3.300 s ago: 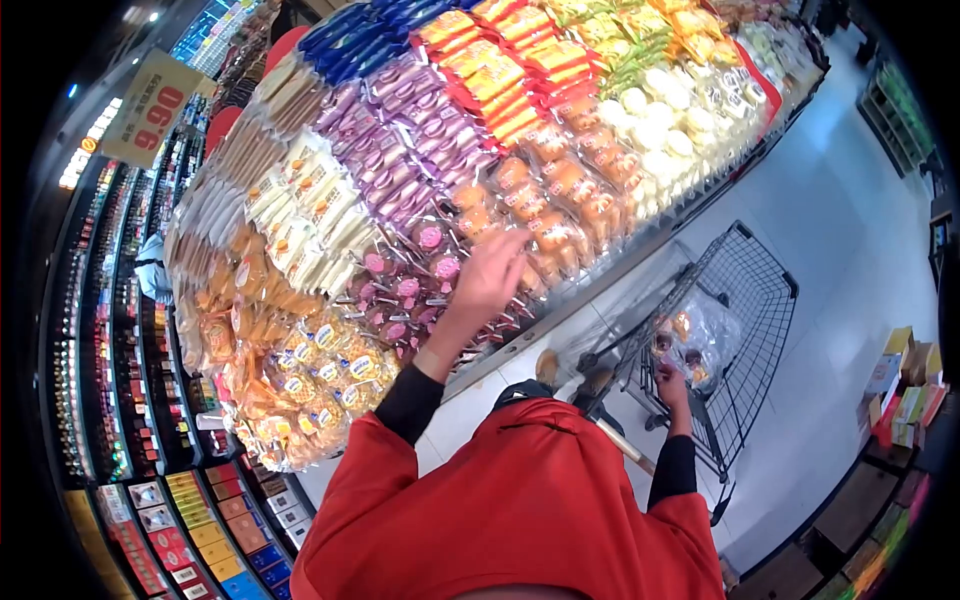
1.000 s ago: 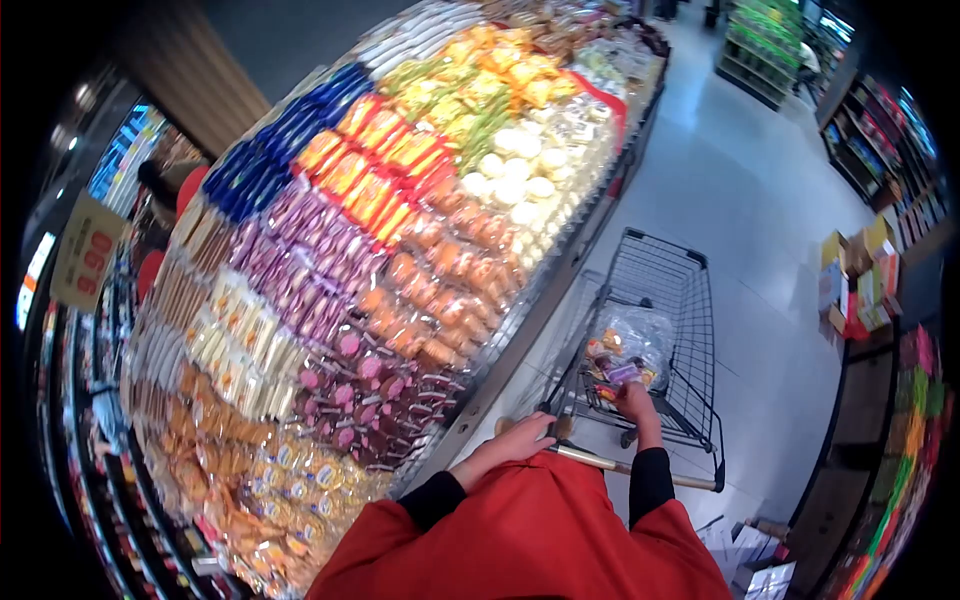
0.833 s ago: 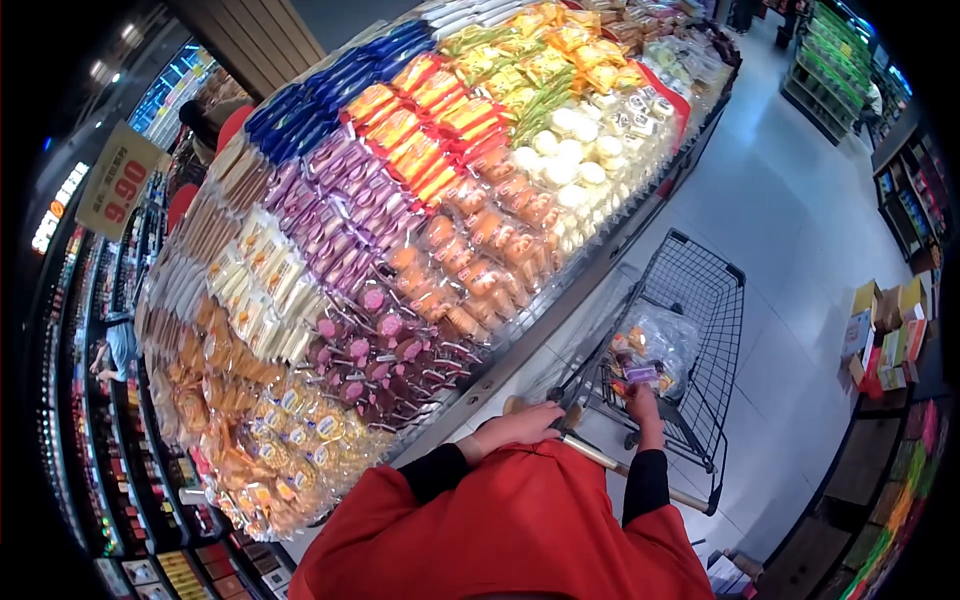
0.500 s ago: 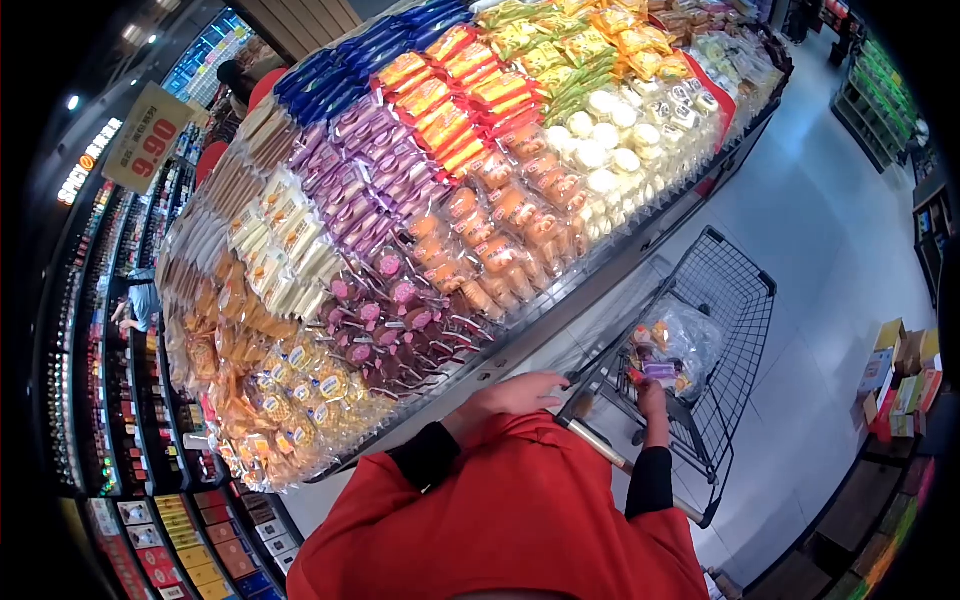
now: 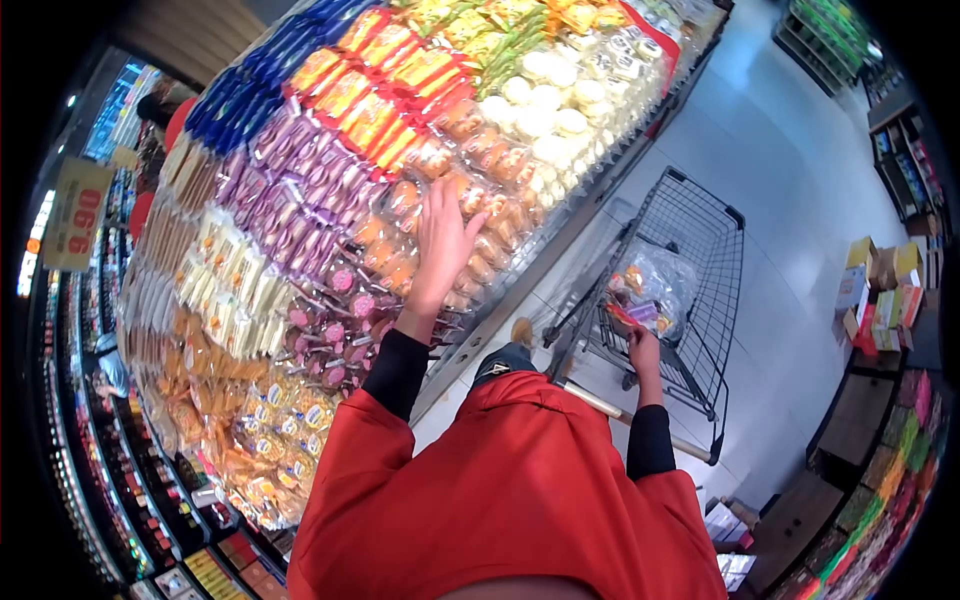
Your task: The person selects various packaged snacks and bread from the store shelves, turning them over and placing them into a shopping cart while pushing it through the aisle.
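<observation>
My left hand (image 5: 446, 240) reaches over the display, its fingers extended on the clear packs of orange-brown buns (image 5: 495, 155). Its thumb is apart from the other fingers, and nothing shows in its grasp. My right hand (image 5: 643, 350) is closed at the near end of the cart, on the edge of a clear plastic bag (image 5: 665, 285). Inside the bag are colourful wrapped snacks. The bag lies in a black wire shopping cart (image 5: 708, 215). Purple packs (image 5: 290, 175) and pink-topped dark packs (image 5: 335, 325) lie around the buns.
The cart's handle (image 5: 592, 398) crosses in front of my red clothing. Grey tiled floor (image 5: 790, 190) extends beyond the cart. Cardboard boxes (image 5: 885, 300) stand at the right. A price sign (image 5: 77, 215) hangs at the left, near shelves and a person in light blue (image 5: 113, 370).
My left hand has moved from near the cart handle forward and left onto the bun packs. My right hand stays at the bag. The view has shifted, and the display fills more of its upper left.
</observation>
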Action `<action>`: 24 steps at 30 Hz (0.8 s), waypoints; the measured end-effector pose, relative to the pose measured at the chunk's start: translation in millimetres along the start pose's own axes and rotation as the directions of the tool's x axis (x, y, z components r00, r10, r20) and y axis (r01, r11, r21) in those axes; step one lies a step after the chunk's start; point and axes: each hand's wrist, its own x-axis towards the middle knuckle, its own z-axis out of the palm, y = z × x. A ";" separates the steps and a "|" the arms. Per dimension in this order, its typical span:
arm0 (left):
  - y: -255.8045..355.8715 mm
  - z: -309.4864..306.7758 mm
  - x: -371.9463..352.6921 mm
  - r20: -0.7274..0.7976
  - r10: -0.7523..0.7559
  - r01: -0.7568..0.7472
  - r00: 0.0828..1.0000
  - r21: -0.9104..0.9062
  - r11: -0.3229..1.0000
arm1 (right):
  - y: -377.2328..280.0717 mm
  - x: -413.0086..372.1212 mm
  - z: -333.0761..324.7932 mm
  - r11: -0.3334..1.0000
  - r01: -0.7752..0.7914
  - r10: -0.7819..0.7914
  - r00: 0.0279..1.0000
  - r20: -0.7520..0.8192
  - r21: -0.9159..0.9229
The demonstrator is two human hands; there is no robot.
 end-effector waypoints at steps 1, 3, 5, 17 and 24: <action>-1.0 5.4 3.1 0.010 0.018 -0.018 1.000 -0.023 1.000 | -4.7 -4.8 -3.3 1.000 -0.024 0.023 1.000 -0.020 -0.006; -0.9 10.7 11.0 -0.010 -0.008 0.009 1.000 0.051 0.999 | -7.4 -4.0 -6.3 0.999 -0.022 0.023 1.000 -0.021 0.044; -3.1 14.7 12.9 -0.038 0.003 -0.003 0.999 0.015 1.000 | -9.2 -4.6 -5.5 0.998 -0.050 0.052 0.997 -0.056 0.033; 75.1 -11.0 -34.7 -0.037 0.072 -0.081 0.997 -0.502 0.861 | -162.3 -11.8 -61.6 0.563 -0.072 -0.137 0.974 0.179 0.823; 93.0 32.6 -67.8 0.145 0.504 -0.294 0.851 -0.665 0.687 | -243.6 -18.4 -81.8 0.517 -0.129 -0.316 0.890 0.328 0.846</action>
